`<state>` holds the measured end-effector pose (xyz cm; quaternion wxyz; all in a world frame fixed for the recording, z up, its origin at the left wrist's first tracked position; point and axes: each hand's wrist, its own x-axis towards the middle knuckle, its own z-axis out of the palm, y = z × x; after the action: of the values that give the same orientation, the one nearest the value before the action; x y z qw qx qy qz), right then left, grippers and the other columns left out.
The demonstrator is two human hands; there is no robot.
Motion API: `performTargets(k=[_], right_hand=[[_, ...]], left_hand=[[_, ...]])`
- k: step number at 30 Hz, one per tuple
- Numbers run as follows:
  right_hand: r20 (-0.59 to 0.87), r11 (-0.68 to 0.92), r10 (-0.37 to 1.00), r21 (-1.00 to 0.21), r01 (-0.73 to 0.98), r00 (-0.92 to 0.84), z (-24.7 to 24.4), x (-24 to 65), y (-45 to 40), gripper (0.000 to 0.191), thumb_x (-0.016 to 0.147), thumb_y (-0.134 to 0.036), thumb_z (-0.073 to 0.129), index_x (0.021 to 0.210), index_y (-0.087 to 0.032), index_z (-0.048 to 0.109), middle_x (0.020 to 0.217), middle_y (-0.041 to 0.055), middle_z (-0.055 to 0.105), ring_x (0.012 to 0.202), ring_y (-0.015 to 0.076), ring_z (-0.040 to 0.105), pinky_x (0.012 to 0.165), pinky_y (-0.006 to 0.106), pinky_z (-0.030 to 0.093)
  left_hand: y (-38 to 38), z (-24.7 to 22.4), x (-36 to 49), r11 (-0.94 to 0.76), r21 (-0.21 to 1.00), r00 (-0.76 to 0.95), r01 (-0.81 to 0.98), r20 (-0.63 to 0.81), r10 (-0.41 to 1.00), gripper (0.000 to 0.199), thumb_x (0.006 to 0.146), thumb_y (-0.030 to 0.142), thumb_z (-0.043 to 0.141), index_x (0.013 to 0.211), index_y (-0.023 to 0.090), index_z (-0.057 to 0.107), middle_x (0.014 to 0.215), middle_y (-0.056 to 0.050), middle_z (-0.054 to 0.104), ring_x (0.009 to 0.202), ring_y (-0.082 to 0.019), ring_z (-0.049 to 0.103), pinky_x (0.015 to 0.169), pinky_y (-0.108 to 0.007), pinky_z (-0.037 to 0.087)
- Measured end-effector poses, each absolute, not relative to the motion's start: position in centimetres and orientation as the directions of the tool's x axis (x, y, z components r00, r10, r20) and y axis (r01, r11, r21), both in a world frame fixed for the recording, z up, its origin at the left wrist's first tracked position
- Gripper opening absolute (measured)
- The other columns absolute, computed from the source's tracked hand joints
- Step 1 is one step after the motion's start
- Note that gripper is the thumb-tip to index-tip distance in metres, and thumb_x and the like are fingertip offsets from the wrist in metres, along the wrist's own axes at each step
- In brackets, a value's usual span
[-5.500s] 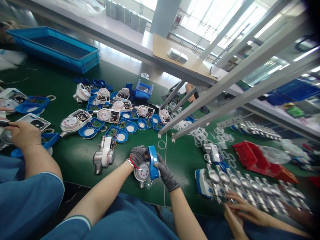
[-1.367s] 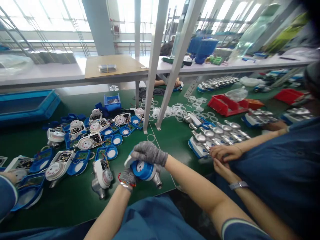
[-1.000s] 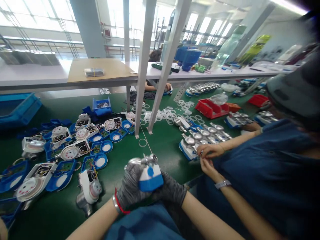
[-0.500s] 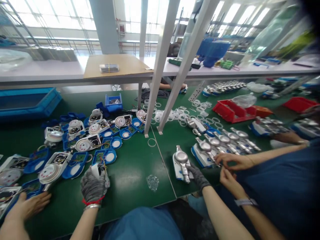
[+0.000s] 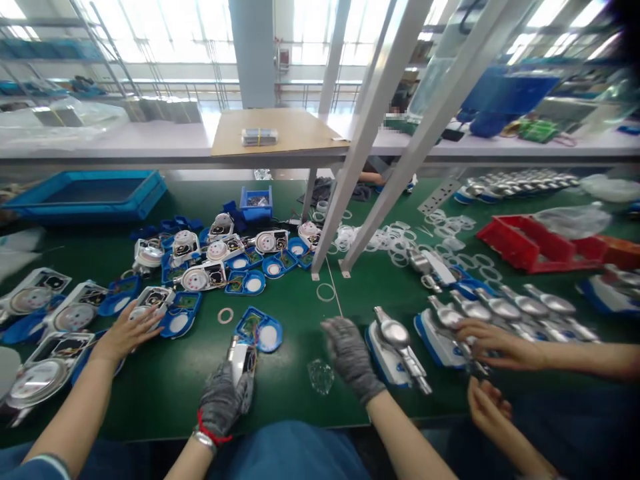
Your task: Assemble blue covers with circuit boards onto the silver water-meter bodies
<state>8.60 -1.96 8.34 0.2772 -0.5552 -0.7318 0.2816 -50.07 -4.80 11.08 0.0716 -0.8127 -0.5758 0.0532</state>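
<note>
The left hand [image 5: 223, 399] holds a white meter [image 5: 241, 359], which pokes out past its grip. The right hand [image 5: 350, 355] is loose, just beside a silver meter [image 5: 395, 335].

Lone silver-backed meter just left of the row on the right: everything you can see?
The meter lies silver side up: a round, shiny, metal-looking body with a pipe end on each side, set on a white-and-blue, plastic-looking casing. Its pipe line runs slantwise, far left to near right, on the green table. Its underside is hidden. The right grip, gloved, is close on its left; contact can't be told.
</note>
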Motion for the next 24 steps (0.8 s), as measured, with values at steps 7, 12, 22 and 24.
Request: performTargets(k=[7, 12, 22, 24], right_hand=[[-0.397, 0.6, 0.667, -0.214, 0.771, -0.63, 4.5, 3.0, -4.0, 0.035, 0.093, -0.02, 0.045, 0.117, -0.01, 0.069, 0.126, 0.0179, 0.063, 0.134, 0.0312, 0.045, 0.118, 0.055, 0.022], [-0.449, 0.589, 0.668, -0.17, 0.79, -0.594, 5.7, 3.1, -6.8, 0.034, 0.091, -0.018, 0.045, 0.112, -0.009, 0.071, 0.113, 0.0197, 0.068, 0.117, 0.0342, 0.058, 0.108, 0.055, 0.035], [-0.169, 0.157, 0.959, -0.357, 0.921, -0.229, 11.1, 3.2, 1.4, 0.031, 0.091, -0.031, 0.049, 0.113, -0.019, 0.066, 0.11, 0.0103, 0.068, 0.103, 0.0202, 0.063, 0.092, 0.033, 0.048], [-0.072, 0.187, 0.973, -0.304, 0.934, -0.219, 12.5, 3.0, 3.8, 0.033, 0.089, -0.036, 0.054, 0.113, -0.016, 0.064, 0.114, 0.0123, 0.066, 0.108, 0.0222, 0.061, 0.095, 0.039, 0.046]], left_hand=[[-8.3, 4.5, -54.9, -0.415, -0.277, 0.431, 0.866, -0.004, 0.902, 0.051, 0.081, 0.003, 0.042, 0.119, 0.03, 0.06, 0.142, 0.004, 0.054, 0.143, -0.019, 0.037, 0.122, -0.062, 0.026], [-13.6, 2.2, -49.6, -0.472, -0.345, 0.52, 0.811, 0.056, 0.852, 0.057, 0.068, 0.004, 0.059, 0.115, 0.036, 0.064, 0.143, 0.004, 0.051, 0.153, -0.02, 0.012, 0.132, -0.054, -0.001], [-8.3, 1.4, -38.9, -0.628, -0.367, 0.714, 0.686, 0.173, 0.679, 0.051, 0.061, 0.017, 0.074, 0.106, 0.04, 0.069, 0.151, 0.011, 0.04, 0.154, -0.026, 0.0, 0.131, -0.059, -0.008], [-6.5, 1.2, -37.9, -0.628, -0.397, 0.737, 0.669, 0.249, 0.628, 0.046, 0.056, 0.022, 0.075, 0.099, 0.04, 0.072, 0.15, 0.012, 0.042, 0.154, -0.026, 0.003, 0.131, -0.059, -0.003]])
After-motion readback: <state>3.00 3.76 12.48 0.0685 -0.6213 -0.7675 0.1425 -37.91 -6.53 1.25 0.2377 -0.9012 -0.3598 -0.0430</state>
